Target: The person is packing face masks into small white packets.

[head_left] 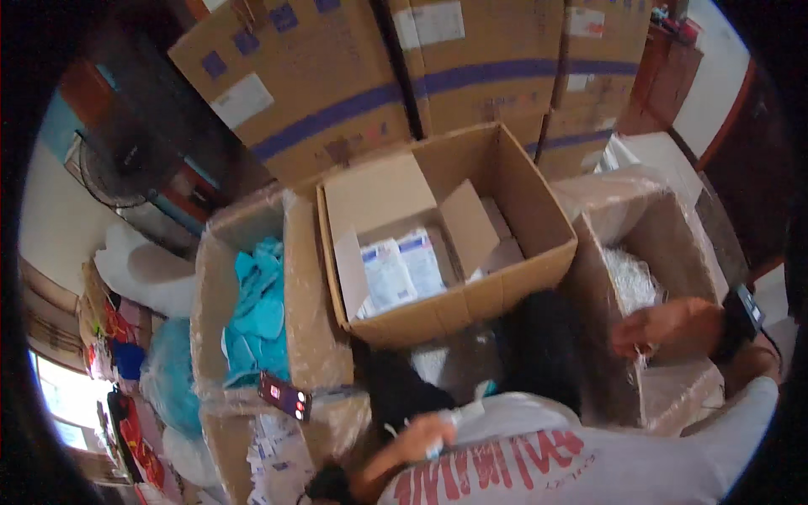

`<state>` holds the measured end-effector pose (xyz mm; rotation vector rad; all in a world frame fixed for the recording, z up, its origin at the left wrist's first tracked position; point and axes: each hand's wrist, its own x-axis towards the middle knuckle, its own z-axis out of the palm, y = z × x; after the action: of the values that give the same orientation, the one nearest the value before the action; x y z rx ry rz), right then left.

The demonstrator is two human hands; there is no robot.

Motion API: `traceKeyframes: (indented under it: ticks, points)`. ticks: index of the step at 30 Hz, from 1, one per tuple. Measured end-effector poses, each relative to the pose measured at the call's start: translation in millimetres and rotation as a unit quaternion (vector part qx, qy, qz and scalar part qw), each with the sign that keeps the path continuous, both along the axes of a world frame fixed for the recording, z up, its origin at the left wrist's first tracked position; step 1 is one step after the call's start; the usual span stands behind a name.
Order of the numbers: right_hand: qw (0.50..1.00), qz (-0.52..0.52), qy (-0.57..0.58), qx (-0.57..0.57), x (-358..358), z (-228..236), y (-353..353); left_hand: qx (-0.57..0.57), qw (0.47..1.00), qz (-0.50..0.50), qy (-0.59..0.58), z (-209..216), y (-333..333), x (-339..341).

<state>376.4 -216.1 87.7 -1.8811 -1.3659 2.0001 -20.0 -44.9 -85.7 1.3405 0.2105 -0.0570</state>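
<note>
My left hand (421,442) is low in the middle, blurred, and closed around a small white packet (459,417). My right hand (661,328), with a dark watch (742,313) on its wrist, reaches over the near edge of a plastic-wrapped carton (665,231) on the right. Its fingers are curled down by the clear wrap, and blur hides what they grip. Shiny clear-wrapped goods (631,278) lie inside that carton. Between my hands sits a dark mass (539,345), perhaps hair. My white shirt with red lettering (539,467) fills the lower edge.
An open cardboard box (539,261) in the middle holds white packets with blue labels (402,269). A wrapped carton on the left (307,295) holds teal cloth (257,311), with a dark phone (284,396) on its rim. Taped cartons (337,93) stack behind. A fan (109,168) and bags (164,379) stand left.
</note>
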Motion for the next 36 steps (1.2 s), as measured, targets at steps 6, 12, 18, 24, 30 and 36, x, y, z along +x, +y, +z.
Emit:
traceKeyframes:
  ticks: [6, 12, 18, 24, 30, 36]
  points:
    - [0.892, -0.339, 0.275, 0.116, -46, -73, 76, -0.187, 0.927, 0.307, -0.105, 77, 85, 77]
    - [0.855, -0.328, 0.298, 0.269, -110, -95, 165, -0.186, 0.922, 0.301, -0.156, 143, 92, 102]
    - [0.899, -0.07, 0.378, 0.208, -165, -100, 171, -0.153, 0.922, 0.328, -0.137, 164, 101, 102]
    - [0.849, -0.018, 0.464, 0.253, -172, -103, 143, -0.161, 0.892, 0.402, -0.128, 173, 121, 89]
    - [0.886, -0.094, 0.401, 0.212, -167, -103, 136, -0.201, 0.887, 0.391, -0.138, 171, 127, 81]
    - [0.836, -0.175, 0.503, 0.132, -170, -124, 143, -0.18, 0.896, 0.383, -0.138, 174, 126, 79]
